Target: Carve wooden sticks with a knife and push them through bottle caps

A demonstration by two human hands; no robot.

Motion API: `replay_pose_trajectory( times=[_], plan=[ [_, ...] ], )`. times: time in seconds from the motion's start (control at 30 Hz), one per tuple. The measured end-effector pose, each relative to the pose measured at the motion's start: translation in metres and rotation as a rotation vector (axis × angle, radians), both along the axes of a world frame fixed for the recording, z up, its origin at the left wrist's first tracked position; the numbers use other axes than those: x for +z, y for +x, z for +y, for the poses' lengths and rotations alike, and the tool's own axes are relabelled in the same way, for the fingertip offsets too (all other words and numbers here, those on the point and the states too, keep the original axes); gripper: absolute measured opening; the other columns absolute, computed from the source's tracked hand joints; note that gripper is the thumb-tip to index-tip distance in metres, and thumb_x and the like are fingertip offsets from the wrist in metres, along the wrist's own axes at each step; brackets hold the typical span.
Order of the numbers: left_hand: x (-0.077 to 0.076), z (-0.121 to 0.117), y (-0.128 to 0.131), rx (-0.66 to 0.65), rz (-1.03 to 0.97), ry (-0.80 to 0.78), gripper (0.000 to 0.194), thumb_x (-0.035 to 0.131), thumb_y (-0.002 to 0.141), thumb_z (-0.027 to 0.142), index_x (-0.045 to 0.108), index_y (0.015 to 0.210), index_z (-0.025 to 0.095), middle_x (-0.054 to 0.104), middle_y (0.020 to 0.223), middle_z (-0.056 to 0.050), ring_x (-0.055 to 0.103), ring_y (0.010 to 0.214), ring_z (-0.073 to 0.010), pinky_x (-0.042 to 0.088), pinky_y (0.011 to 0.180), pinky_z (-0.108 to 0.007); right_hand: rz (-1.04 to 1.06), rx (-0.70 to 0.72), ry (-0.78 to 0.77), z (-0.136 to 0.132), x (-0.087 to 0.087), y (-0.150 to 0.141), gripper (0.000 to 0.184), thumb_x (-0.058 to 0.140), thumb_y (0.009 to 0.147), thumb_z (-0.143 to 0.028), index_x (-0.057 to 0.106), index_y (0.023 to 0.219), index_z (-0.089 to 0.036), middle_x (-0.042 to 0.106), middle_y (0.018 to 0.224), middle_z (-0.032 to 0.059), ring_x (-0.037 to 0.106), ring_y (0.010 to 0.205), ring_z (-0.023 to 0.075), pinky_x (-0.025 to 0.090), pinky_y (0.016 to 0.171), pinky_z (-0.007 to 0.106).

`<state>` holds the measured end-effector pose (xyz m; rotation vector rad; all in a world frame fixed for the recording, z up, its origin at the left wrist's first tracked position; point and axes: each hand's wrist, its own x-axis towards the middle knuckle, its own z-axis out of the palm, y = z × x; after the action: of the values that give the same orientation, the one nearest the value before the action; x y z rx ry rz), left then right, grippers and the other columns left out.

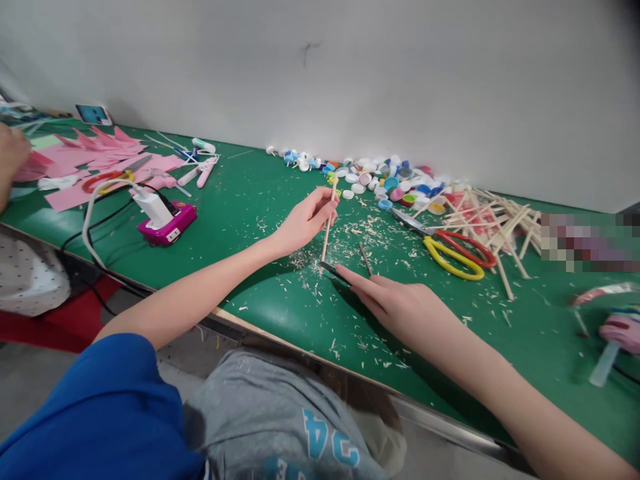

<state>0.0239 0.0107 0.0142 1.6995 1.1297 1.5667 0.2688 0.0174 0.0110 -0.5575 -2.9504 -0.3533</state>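
— Two hands on one thin pale wooden stick [327, 230], am I right?

— Nearly. Only the left hand [305, 223] holds it, grip pinched together near the top end. The stick stands almost upright, its lower tip resting on the green table [280, 313]. The right hand [400, 303] lies low at about 4 o'clock from that tip, its grip clamped on a small dark blade [333, 270] that touches the base of the stick.

— How far along does the whittling look?

— Well under way, I'd judge. Pale wood shavings [305, 263] lie scattered all around the tip. Whether the tip is already sharp is too small to tell.

— And what's left?

— Plenty, likely. A loose heap of plain wooden sticks [495, 223] waits at 2 o'clock, beside yellow-and-red-handled scissors [453, 250]. One short dark stick piece [365, 259] lies just right of the blade.

— Anything else around?

— Coloured plastic bottle caps [385, 177] are piled along the wall at 1 o'clock. At 10 o'clock sits a magenta box with a white charger [163, 217], then pink paper cut-outs [95, 163], where another person's hand [11, 160] works at the far left edge.
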Motion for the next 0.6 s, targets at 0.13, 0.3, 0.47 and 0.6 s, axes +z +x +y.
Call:
replay_pose_trajectory(
  times=[0.13,0.3,0.47,0.6],
  plan=[
    [0.001,-0.001,0.001,0.002,0.004,-0.011,0.01,0.04,0.098,0.028,0.045,0.097,0.019,0.049,0.068,0.004,0.037,0.053,-0.0043,0.033,0.053,-0.022,0.021,-0.002,-0.095,0.002,0.001,0.0,0.047,0.029,0.104,-0.037,0.031,0.151,-0.037,0.058,0.077,-0.002,0.049,0.054,0.0076,0.023,0.05,0.022],
    [0.001,-0.002,0.001,0.011,0.027,-0.014,0.011,0.04,0.098,0.03,0.044,0.097,0.02,0.049,0.069,0.004,0.038,0.053,-0.0049,0.034,0.053,-0.022,0.031,-0.003,-0.234,0.002,0.008,-0.003,0.046,0.028,0.104,-0.039,0.035,0.149,-0.035,0.061,0.078,-0.0013,0.053,0.058,0.008,0.034,0.053,0.02],
    [-0.001,-0.001,0.0,0.005,0.021,-0.009,0.012,0.04,0.098,0.033,0.044,0.097,0.021,0.049,0.07,0.003,0.038,0.054,-0.0053,0.034,0.053,-0.022,0.03,0.004,-0.32,0.001,0.013,-0.004,0.046,0.028,0.104,-0.039,0.036,0.149,-0.034,0.067,0.092,0.0,0.059,0.065,0.0091,0.041,0.057,0.02],
    [-0.002,0.0,-0.001,0.004,0.027,-0.01,0.013,0.04,0.098,0.033,0.043,0.097,0.021,0.049,0.071,0.003,0.038,0.054,-0.0054,0.035,0.054,-0.023,0.001,-0.021,-0.323,0.002,0.013,-0.003,0.046,0.026,0.104,-0.04,0.032,0.15,-0.038,0.068,0.099,-0.0016,0.06,0.069,0.0102,0.043,0.06,0.021]
  ],
)
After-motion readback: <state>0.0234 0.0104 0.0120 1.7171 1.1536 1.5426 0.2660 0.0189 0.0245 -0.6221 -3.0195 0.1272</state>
